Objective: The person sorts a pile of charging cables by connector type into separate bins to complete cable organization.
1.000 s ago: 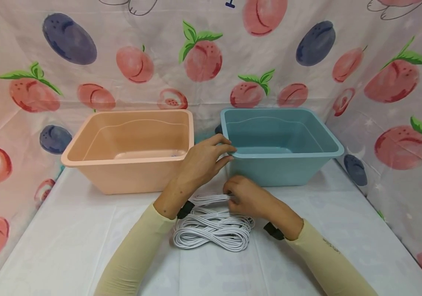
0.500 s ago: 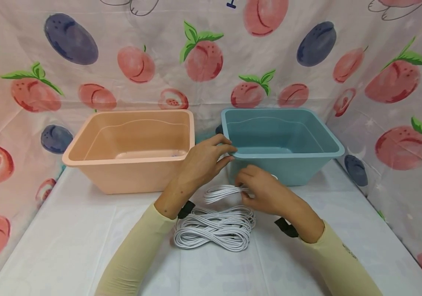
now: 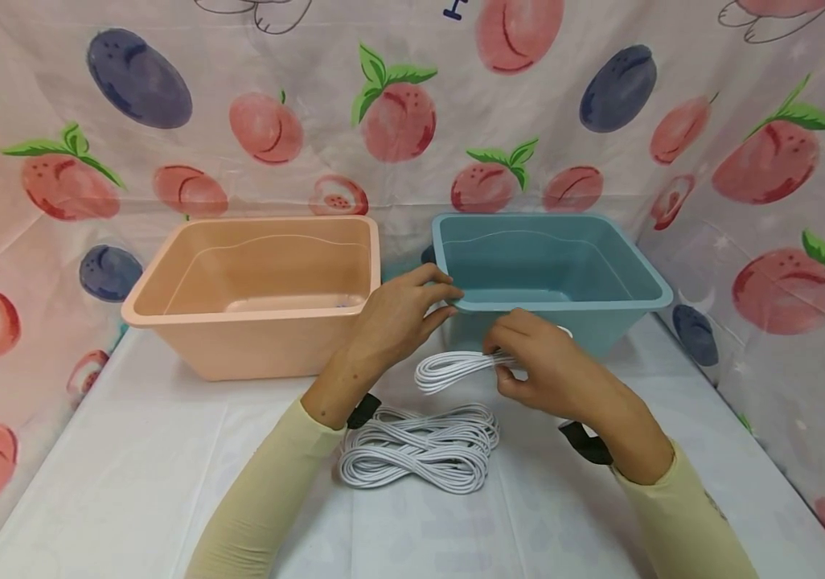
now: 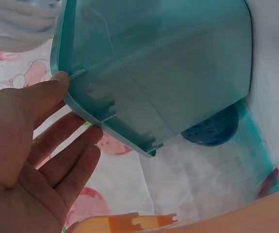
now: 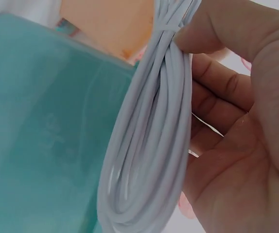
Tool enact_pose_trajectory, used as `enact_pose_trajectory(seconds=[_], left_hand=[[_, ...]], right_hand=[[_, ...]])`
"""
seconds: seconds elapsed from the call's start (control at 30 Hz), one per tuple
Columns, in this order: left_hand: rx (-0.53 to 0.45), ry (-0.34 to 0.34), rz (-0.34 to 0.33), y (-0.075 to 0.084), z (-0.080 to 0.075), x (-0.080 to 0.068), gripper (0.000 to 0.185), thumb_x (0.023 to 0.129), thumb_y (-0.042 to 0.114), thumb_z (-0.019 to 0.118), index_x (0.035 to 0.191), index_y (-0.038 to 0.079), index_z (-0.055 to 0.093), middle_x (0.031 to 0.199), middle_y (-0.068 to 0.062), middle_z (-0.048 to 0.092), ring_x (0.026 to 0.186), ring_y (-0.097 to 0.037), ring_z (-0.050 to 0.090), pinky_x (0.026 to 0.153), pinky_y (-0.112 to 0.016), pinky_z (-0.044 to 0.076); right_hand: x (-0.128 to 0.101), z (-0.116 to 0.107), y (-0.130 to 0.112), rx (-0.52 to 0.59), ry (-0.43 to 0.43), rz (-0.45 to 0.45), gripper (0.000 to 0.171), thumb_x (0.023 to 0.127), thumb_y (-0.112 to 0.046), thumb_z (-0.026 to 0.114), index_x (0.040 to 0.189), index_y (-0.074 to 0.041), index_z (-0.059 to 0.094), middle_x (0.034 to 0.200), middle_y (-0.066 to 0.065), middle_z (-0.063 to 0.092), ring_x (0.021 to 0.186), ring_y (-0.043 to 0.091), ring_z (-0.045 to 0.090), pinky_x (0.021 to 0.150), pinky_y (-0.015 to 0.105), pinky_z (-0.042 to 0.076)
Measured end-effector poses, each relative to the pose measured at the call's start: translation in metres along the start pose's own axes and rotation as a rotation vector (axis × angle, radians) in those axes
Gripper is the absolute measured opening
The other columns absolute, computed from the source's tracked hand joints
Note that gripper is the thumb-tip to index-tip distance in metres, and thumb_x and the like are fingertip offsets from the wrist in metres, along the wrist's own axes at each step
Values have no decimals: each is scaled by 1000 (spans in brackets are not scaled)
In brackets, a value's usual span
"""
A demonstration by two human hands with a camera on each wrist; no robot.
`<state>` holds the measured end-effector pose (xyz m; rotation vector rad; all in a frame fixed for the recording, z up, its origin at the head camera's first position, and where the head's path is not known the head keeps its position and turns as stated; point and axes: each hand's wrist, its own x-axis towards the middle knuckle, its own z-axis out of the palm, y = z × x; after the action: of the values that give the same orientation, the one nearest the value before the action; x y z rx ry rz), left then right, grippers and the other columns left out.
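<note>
The tied, long looped coil of white round cord (image 3: 452, 370) is above the bench (image 3: 130, 482), in front of the blue-green bin with a flat rim (image 3: 564, 305), not inside it. The right hand (image 3: 550, 366) pinches the coil near its tie, between thumb and fingers. Its long axis runs sideways, roughly along the front rim; the bigger loop points left from these fingers. The left hand (image 3: 394, 318) has its slightly bent fingers and thumb about the near left corner of this rim. Nearer to the person, a figure-eight pile of similar cord (image 3: 420, 450) rests on the white cloth. The smooth, plastic-looking peach bin (image 3: 260, 346) stands at left, its walls tapering downward.
</note>
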<state>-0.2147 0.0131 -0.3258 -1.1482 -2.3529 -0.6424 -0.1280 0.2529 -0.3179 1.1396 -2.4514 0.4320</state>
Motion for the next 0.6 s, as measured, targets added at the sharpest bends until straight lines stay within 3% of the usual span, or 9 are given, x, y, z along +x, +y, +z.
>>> enact_pose_trajectory(seconds=[0.37, 0.6], left_hand=[[-1, -6, -4, 0, -1, 0, 21, 100, 26, 77, 120, 19, 82, 123, 1, 69, 107, -16, 72, 86, -30, 58], [-3, -6, -5, 0, 0, 1, 22, 99, 24, 78, 120, 19, 82, 122, 1, 69, 108, -16, 72, 88, -31, 58]], right_hand=[[-5, -25, 0, -28, 55, 50, 28, 77, 5, 74, 101, -10, 69, 99, 0, 65, 91, 14, 59, 74, 36, 58], [-9, -38, 7, -12, 119, 38, 31, 76, 9, 72, 102, -8, 69, 102, -1, 66, 93, 13, 57, 78, 18, 46]])
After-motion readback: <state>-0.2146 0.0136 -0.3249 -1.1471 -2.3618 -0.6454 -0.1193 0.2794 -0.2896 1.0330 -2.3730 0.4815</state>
